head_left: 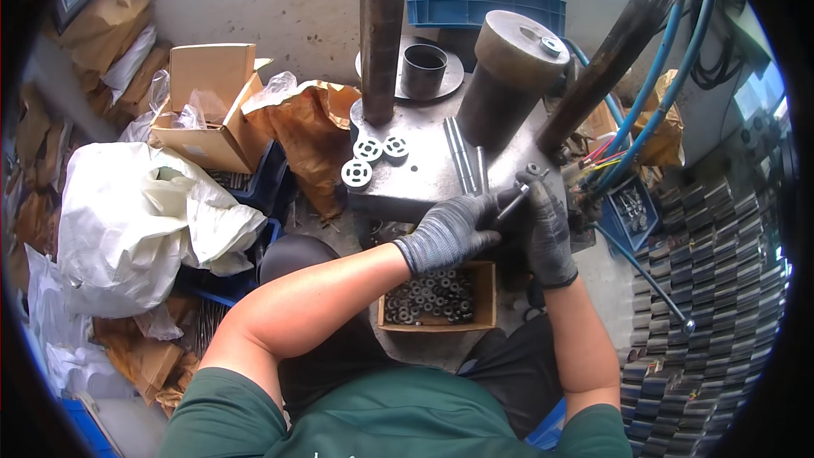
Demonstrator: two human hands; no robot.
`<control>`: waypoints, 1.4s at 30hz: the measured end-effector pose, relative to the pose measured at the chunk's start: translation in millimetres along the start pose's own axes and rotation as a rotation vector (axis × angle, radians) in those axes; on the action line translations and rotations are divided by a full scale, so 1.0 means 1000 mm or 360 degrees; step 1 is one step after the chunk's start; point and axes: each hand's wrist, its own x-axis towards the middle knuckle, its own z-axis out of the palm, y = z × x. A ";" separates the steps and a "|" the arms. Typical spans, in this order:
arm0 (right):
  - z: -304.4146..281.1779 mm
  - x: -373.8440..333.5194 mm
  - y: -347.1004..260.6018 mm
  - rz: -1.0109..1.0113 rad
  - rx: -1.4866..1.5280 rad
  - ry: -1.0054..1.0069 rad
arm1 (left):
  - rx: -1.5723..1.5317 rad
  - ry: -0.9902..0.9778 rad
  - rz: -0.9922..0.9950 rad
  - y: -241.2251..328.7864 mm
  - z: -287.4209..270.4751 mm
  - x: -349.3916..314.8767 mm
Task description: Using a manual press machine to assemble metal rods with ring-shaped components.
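Observation:
My right hand (549, 237), in a grey glove, is closed on a slim metal pin (513, 203) that slants down to the left. A small round metal ring (532, 170) shows at its fingertips. Close beside it, my gloved left hand (448, 233) has its thumb spread apart from the fingers. Its fingertips reach toward the pin and are partly hidden; I see nothing in its grip. Several bare metal rods (459, 155) lie on the steel press table (394, 191) just beyond the left hand. Below the hands stands a cardboard box (483, 297) full of small dark rings (428, 298).
Slotted pale discs (368, 148) lie near a steel column (383, 34). A thick cylinder (504, 85) and a slanted bar (606, 59) rise behind. Blue hoses (670, 89) hang at right above stacked metal parts (708, 288). A white sack (127, 225) and cartons (212, 76) fill the left.

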 end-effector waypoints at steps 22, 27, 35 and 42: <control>0.156 0.084 0.028 -0.0074 -0.0231 -0.0357 | 0.0268 0.0778 -0.0750 -0.090 -0.154 -0.051; 0.188 0.093 0.034 0.0047 -0.0509 -0.0361 | 0.0212 0.0572 -0.0849 -0.117 -0.154 -0.052; 0.205 0.101 0.048 -0.0483 -0.1216 -0.0647 | 0.0454 0.0402 -0.0772 -0.143 -0.157 -0.050; 0.203 0.094 0.066 -0.0536 -0.1281 -0.0428 | 0.0355 0.0495 -0.1048 -0.123 -0.155 -0.043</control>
